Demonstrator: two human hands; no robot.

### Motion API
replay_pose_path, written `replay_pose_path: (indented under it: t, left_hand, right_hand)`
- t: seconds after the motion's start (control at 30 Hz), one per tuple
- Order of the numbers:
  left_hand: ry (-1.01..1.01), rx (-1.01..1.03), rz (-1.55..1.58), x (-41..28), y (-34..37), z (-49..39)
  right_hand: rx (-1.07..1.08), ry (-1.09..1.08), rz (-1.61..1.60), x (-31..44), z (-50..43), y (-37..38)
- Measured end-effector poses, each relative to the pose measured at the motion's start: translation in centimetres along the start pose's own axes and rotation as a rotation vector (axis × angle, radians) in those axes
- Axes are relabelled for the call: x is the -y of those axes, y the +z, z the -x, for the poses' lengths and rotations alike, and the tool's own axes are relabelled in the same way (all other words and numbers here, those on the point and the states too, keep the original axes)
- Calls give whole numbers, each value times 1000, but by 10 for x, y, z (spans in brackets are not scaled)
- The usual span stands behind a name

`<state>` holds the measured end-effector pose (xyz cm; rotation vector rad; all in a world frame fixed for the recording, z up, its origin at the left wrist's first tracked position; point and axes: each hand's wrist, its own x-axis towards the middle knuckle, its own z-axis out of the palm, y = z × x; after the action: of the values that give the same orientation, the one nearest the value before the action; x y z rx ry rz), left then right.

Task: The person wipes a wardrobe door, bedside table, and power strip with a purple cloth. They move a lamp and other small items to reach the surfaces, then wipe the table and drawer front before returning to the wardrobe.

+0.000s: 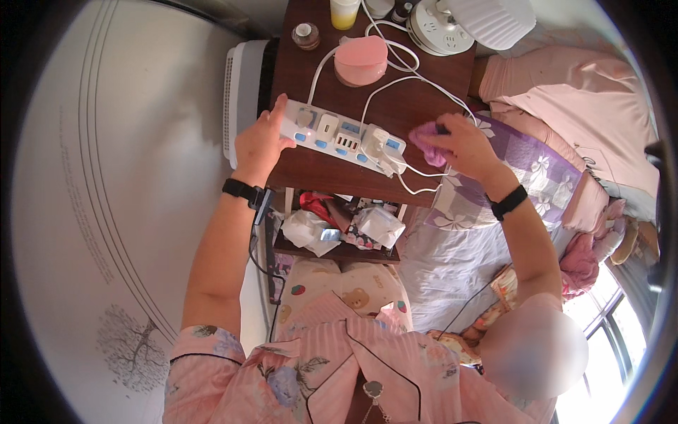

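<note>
With its fingers on the left end of a white power strip [344,139], my left hand [260,139] grips it over the dark wooden bedside table [318,180]. Several white chargers and plugs sit in the strip, with white cables running from them. A crumpled purple cloth [430,143] is in my right hand [469,144], near the table's right edge and just right of the strip. Behind the strip stands a round pink container [361,61].
An open drawer [339,255] below the tabletop holds plastic bags and small items. At the back are a glass jar [305,36], a cup with yellow contents [344,14] and a round white socket tower [442,32]. A bed with a purple patterned cloth [522,164] adjoins on the right.
</note>
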<state>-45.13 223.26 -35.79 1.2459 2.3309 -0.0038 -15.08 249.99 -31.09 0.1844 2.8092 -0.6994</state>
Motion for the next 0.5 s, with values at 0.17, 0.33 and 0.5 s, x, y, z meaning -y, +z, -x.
replay_pose_path:
  t: [0.17,0.33,0.5]
  left_hand:
    - [8,-35,-12,-2,1,1]
    - [14,-43,-2,0,1,0]
    - [1,-40,20,1,6,0]
  right_hand:
    - [-245,-92,-228,28,-34,1]
    - [-180,-53,-435,34,-72,19]
    - [-219,128,-602,29,-76,36]
